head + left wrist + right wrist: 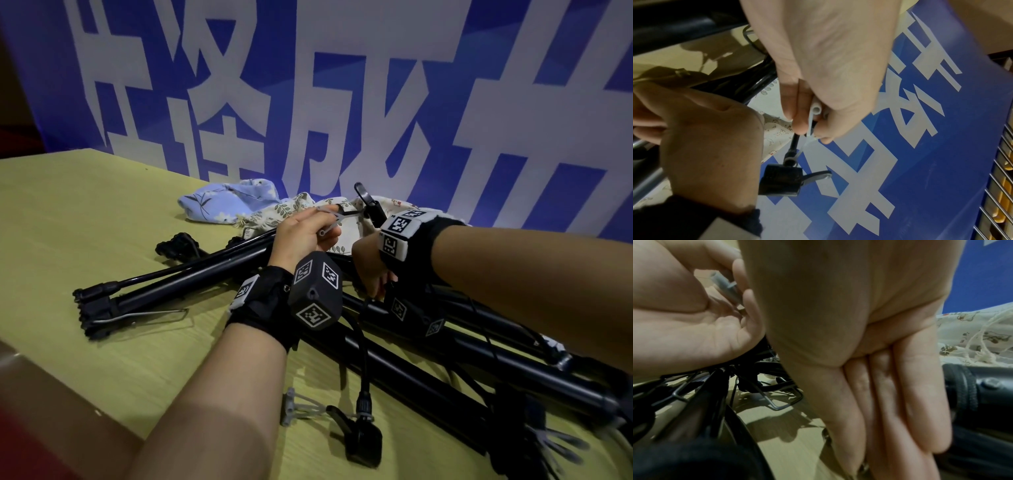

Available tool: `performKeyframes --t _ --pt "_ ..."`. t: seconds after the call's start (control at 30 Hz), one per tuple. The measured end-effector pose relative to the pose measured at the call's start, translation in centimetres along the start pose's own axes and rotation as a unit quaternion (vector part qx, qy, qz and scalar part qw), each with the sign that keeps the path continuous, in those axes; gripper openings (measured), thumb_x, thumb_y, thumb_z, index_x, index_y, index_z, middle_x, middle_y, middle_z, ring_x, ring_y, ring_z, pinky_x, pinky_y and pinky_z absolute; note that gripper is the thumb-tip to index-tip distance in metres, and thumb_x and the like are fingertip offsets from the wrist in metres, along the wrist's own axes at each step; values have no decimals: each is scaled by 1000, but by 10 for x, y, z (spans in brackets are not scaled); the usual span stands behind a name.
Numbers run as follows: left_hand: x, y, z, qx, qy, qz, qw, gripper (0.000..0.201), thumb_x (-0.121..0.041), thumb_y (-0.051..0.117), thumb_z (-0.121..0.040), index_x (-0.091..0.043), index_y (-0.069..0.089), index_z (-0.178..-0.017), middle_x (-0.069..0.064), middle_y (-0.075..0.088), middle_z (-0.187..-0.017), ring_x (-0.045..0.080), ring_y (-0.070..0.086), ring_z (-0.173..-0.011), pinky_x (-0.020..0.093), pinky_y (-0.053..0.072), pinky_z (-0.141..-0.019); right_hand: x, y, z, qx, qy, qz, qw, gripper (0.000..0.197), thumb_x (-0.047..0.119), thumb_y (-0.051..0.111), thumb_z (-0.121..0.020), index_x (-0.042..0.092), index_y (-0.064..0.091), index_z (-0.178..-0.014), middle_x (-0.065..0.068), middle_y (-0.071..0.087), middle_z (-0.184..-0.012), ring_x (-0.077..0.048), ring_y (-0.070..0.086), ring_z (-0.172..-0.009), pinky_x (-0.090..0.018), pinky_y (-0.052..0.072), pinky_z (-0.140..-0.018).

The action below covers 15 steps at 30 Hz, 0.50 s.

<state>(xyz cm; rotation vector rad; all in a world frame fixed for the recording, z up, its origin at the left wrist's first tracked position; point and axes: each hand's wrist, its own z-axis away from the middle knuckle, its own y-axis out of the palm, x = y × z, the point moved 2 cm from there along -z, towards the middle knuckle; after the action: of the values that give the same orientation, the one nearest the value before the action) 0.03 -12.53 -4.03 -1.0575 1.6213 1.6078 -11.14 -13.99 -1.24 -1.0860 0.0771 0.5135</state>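
Observation:
My left hand is raised over the table and pinches a grey plastic strap together with a thin black cable. The left wrist view shows the strap's tube end between thumb and fingers, with the cable running on to a black boxy plug that has a small flap. This plug sticks up beyond both hands. My right hand is just right of the left, over the black stands. Its fingers fold against the palm, and nothing shows inside them.
Several folded black tripod stands lie across the yellow-green table. Printed cloth pouches sit at the back by a blue banner. A second black plug with its grey strap lies near me.

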Motion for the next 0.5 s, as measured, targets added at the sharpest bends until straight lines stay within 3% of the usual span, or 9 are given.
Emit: performKeyframes --t 0.03,0.1,0.23,0.37,0.5 --pt "0 0 0 -1 -1 2 1000 17 2 60 -86 -8 72 -81 10 64 -76 12 59 -57 20 52 -56 1 1 -1 0 -9 22 1000 7 14 67 -86 10 66 -81 -4 63 -81 -8 51 -51 -13 44 -40" --pt "0 0 1 0 -1 3 1000 16 1 60 -87 -8 72 -82 10 65 -76 11 59 -57 20 52 -57 3 0 3 15 -2 60 998 20 23 62 -91 5 66 -98 0 56 -74 -8 45 -52 -9 35 -31" --pt "0 1 0 2 9 0 1000 19 2 58 -86 -8 72 -79 9 64 -72 12 59 -57 21 52 -57 4 0 3 26 5 89 996 29 27 65 -89 13 53 -66 2 52 -62 -6 47 -43 -9 34 -30" --pt "0 0 -1 -1 10 0 1000 21 2 58 -86 -9 73 -76 7 65 -71 12 59 -57 21 51 -57 7 0 2 29 -17 132 991 32 24 65 -89 11 50 -64 5 51 -43 -3 43 -22 -8 31 -26" --pt "-1 1 -1 0 11 -5 1000 29 2 58 -86 -13 74 -68 6 66 -68 12 59 -56 21 51 -57 11 2 2 27 -39 176 983 35 26 61 -92 12 47 -63 8 39 -22 2 39 -19 -8 33 -29"
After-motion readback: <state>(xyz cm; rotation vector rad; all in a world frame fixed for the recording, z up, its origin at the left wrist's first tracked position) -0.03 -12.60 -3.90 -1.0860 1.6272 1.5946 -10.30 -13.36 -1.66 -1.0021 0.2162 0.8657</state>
